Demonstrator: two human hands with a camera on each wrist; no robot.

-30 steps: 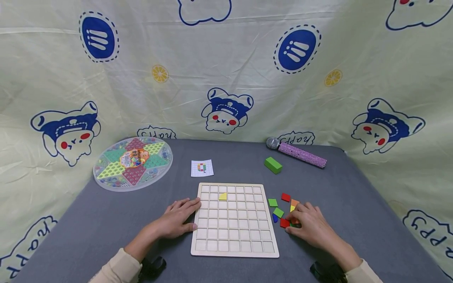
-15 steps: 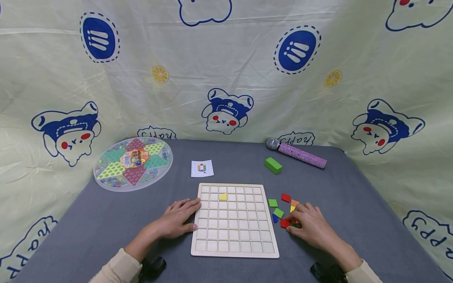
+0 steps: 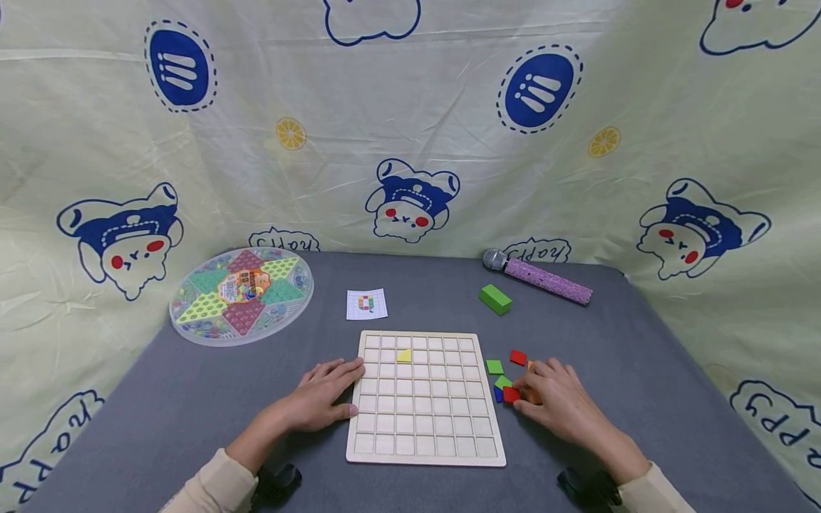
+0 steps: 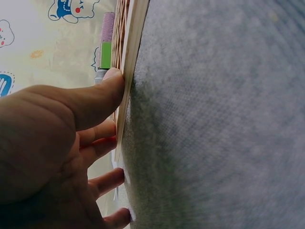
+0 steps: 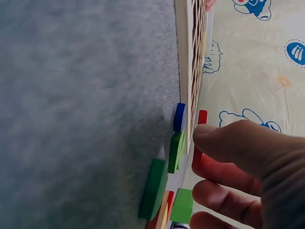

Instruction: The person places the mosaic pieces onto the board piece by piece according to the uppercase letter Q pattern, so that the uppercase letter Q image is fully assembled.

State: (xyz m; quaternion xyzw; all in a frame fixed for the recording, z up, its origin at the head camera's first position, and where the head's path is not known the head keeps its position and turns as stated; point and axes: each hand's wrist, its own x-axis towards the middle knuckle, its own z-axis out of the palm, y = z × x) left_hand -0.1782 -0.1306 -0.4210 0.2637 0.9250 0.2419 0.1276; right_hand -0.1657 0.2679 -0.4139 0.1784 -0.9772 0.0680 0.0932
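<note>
A pale wooden grid board (image 3: 413,427) lies at the centre of the table, a yellow triangular tile (image 3: 404,355) in one of its upper cells. My left hand (image 3: 323,395) rests along the board's left edge, its thumb and extended fingers touching the rim. Right of the board, my right hand (image 3: 558,399) pinches a red square tile (image 3: 511,395) between thumb and forefinger; the right wrist view shows it raised over the other pieces. Around that hand lie light green tiles (image 3: 494,367), a blue tile (image 3: 498,395), another red tile (image 3: 517,357) and a dark green tile (image 5: 153,188). An orange piece (image 3: 529,365) is partly hidden by the fingers.
Beyond the board lies a gridded card (image 3: 366,304) with a coloured pattern. A green block (image 3: 495,299) and a sparkly pink microphone (image 3: 545,280) sit at the back right. A round, clear-cased star-patterned game board (image 3: 240,306) occupies the back left. A printed curtain hangs behind the table.
My right hand has taken up the red tile and shifted slightly away from me, now overlapping the blue and light green tiles in the head view. My left hand stays in place.
</note>
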